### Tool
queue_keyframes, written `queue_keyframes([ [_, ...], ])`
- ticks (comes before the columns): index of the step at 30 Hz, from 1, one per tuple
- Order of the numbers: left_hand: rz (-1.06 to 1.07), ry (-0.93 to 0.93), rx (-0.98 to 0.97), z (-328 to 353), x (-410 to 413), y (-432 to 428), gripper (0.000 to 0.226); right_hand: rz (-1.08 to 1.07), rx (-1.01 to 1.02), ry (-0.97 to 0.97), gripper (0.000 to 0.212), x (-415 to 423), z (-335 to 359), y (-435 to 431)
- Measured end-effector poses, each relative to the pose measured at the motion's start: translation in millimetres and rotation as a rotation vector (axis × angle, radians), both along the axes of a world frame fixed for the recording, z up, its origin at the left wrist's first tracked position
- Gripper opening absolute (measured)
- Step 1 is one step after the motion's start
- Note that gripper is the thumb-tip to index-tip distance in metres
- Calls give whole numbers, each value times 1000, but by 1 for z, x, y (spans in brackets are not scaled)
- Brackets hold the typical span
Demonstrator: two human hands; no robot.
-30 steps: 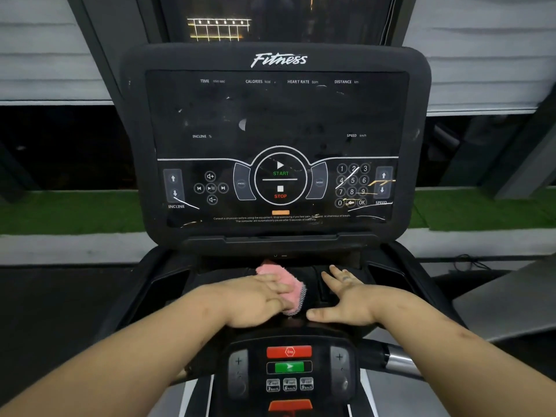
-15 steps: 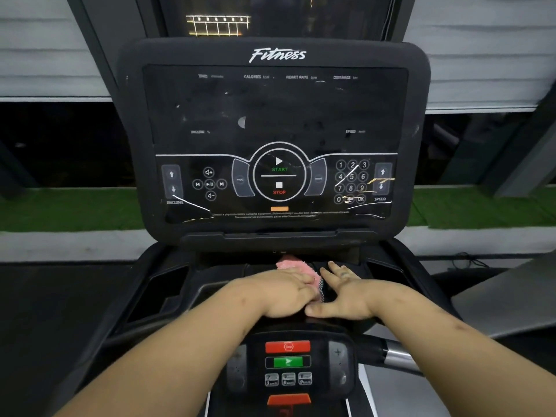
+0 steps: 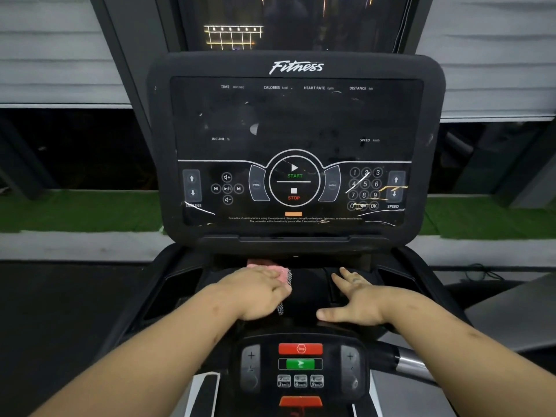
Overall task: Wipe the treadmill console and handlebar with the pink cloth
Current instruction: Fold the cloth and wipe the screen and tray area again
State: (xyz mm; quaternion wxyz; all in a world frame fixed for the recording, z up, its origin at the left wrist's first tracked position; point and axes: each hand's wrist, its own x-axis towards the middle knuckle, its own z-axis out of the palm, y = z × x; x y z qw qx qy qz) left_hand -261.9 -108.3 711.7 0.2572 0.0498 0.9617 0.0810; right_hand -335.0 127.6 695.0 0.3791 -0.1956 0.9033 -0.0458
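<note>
The pink cloth [image 3: 272,269] lies on the black tray just under the treadmill console [image 3: 296,130]. My left hand [image 3: 255,293] lies flat on top of it and presses it down; pink shows beyond my fingertips, and a checkered edge hangs out at the right. My right hand [image 3: 356,299] rests flat on the tray to the right, fingers spread, holding nothing. A dark gap separates the two hands. The console screen is dark, with white streaks and marks near its lower corners. The chrome handlebar [image 3: 412,364] shows under my right forearm.
A small control panel [image 3: 301,365] with red and green buttons sits below my hands. Recessed cup pockets [image 3: 180,279] flank the tray. Beyond the treadmill are a green turf strip [image 3: 75,212] and a grey wall.
My left hand has slid the cloth to the left, away from my right hand, which it nearly touched half a second ago. My right hand stays flat on the tray.
</note>
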Motion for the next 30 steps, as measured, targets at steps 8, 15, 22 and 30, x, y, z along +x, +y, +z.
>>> queue_keyframes([
  [8, -66, 17, 9, -14, -20, 27, 56, -2, 2, 12, 121, 0, -2, -2],
  [15, 12, 8, -121, -4, 3, 4, 58, -14, -7, 9, 123, 2, 1, -1],
  [22, 116, -107, -37, 13, 9, 24, 70, -21, -26, 11, 123, 2, -1, 0],
  [30, 48, -45, -102, -5, -22, 35, 58, -18, -19, 10, 123, -1, -4, 0],
])
